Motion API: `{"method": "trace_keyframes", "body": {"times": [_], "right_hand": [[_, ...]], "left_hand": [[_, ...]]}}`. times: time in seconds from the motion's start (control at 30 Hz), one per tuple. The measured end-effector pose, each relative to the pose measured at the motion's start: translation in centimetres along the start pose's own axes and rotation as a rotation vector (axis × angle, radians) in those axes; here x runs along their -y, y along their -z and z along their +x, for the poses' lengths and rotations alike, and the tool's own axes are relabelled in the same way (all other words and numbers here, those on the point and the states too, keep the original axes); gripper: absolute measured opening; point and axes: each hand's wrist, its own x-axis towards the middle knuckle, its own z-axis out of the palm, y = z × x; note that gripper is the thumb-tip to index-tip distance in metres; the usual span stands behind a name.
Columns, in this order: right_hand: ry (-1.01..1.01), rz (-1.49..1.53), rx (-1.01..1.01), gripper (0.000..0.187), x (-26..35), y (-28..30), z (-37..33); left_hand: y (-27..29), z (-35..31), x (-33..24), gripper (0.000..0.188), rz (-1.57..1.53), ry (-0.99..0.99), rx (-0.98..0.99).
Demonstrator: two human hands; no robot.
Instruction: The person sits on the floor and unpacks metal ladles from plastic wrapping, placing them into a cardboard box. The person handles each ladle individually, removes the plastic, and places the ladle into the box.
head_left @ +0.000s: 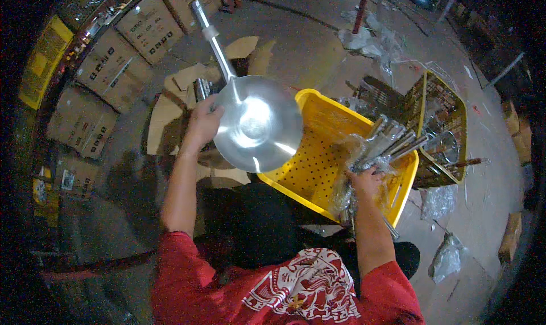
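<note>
The outstretched left hand (207, 119) pinches the near rim of a shiny, long-handled pan (264, 140) above the yellow basket (315, 160); the right hand (368, 181) touches plastic-wrapped tubes (382, 143), grip unclear

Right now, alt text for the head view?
A person's left hand holds a long-handled metal pan by its rim; their right hand is at metal tubes in clear plastic, over a yellow basket. Cardboard boxes line the left side.
</note>
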Motion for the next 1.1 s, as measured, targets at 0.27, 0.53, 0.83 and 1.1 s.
{"method": "trace_keyframes", "body": {"times": [0.27,0.53,0.83,1.1], "right_hand": [[0.087,-0.048,-0.130,0.128,-0.5,-0.7,0.2],[0.056,0.022,-0.114,0.123,0.0,0.2,-0.9],[0.065,0.062,-0.094,0.120,-0.2,0.6,-0.8],[0.055,0.162,-0.036,0.120,-0.6,-0.3,0.2]], "left_hand": [[-11.2,-1.3,-11.6,0.027,0.217,-0.267,0.400],[-24.4,-2.7,-10.8,0.025,0.520,-0.290,0.860],[-37.6,-8.8,-7.3,0.039,0.375,-0.095,0.914],[-40.9,-11.5,-6.3,0.033,0.186,0.025,0.952]]}}
